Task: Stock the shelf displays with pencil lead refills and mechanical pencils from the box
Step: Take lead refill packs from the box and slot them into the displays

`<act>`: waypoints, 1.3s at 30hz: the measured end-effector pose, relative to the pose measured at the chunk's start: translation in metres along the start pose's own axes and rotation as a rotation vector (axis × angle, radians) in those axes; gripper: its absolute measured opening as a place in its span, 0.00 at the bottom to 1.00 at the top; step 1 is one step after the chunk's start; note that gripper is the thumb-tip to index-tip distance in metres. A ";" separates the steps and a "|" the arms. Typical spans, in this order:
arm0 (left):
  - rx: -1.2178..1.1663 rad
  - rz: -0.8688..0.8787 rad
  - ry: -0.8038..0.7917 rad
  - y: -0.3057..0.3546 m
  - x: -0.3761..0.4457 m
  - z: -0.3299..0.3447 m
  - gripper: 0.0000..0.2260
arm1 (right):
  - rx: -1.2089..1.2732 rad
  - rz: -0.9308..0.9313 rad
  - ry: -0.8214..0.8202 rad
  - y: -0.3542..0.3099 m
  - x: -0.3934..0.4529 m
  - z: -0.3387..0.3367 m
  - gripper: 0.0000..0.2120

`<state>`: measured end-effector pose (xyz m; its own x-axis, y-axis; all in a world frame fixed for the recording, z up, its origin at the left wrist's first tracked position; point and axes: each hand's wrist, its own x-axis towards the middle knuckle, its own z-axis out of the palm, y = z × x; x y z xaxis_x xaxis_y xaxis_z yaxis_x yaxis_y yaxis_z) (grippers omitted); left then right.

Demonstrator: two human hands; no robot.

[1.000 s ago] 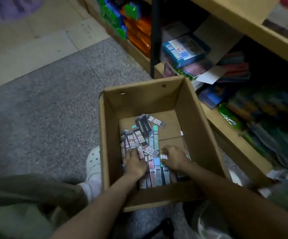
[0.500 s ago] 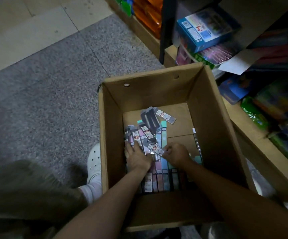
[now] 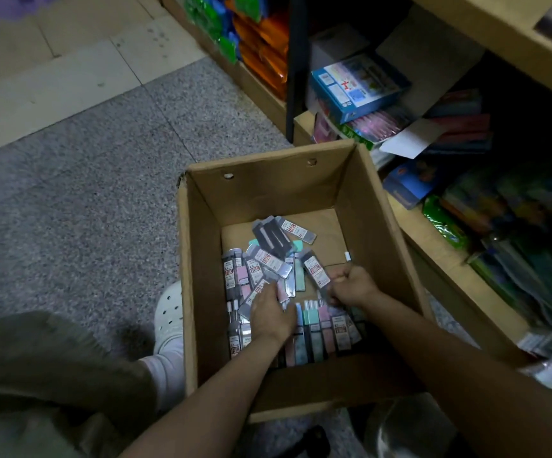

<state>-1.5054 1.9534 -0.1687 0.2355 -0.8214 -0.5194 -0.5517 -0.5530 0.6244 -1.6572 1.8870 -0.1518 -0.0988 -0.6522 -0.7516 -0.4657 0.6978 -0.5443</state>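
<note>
**Both hands down in the box among the refill packs**

The floor [image 3: 109, 180] of speckled grey stone fills the left of the view, with paler tiles beyond it. To the right runs a wooden shelf [image 3: 446, 259], its low tier crowded with stationery: a blue carton [image 3: 357, 85] leaning on pink packets, orange and green bags [image 3: 251, 38] further back, and dim green packs near the right edge that are too dark to identify.

The cardboard box [image 3: 198, 292] stands open on the floor just beside the shelf, with two small holes in its far wall. On its bottom lies a loose heap of refills [image 3: 269, 259], slim flat packs in grey, pink, mint and blue, some crossing one another at the far end, others lying side by side in a row nearer the person. A white-tipped stick [image 3: 347, 256], possibly a pencil, lies by the right wall.

A white perforated shoe [image 3: 169, 309] rests on the floor touching the box's left wall, below an olive trouser leg.

The left hand [image 3: 271, 314] lies palm down on the heap, fingers curled over a few packs. The right hand [image 3: 354, 285] is closed in a fist around the lower end of one refill pack [image 3: 316, 271], which sticks up and away from it.
</note>
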 end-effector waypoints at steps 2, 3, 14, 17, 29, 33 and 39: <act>-0.241 -0.055 0.046 0.014 -0.002 -0.006 0.16 | 0.106 0.033 -0.084 0.002 -0.009 0.006 0.13; -0.398 -0.112 0.008 0.022 -0.003 -0.010 0.17 | 0.129 0.033 -0.118 0.002 -0.012 0.010 0.14; -0.810 -0.338 -0.016 0.022 0.034 -0.041 0.11 | -0.317 -0.329 -0.043 -0.019 0.033 0.026 0.34; -0.812 -0.378 0.034 0.017 0.047 -0.044 0.11 | -0.540 -0.387 -0.065 -0.027 0.056 0.032 0.48; -0.656 -0.283 0.013 0.026 0.076 -0.042 0.08 | -0.600 -0.423 0.019 -0.017 0.080 0.050 0.51; -0.539 -0.229 -0.051 0.029 0.068 -0.051 0.07 | -0.361 -0.441 0.137 -0.014 0.059 0.045 0.35; -0.368 0.050 -0.201 0.070 0.048 -0.086 0.21 | -0.200 -0.539 0.175 -0.044 0.007 -0.010 0.32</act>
<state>-1.4634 1.8628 -0.0997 0.0345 -0.8249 -0.5642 -0.2273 -0.5563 0.7993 -1.6461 1.8482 -0.1295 0.0618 -0.9497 -0.3070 -0.6449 0.1968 -0.7385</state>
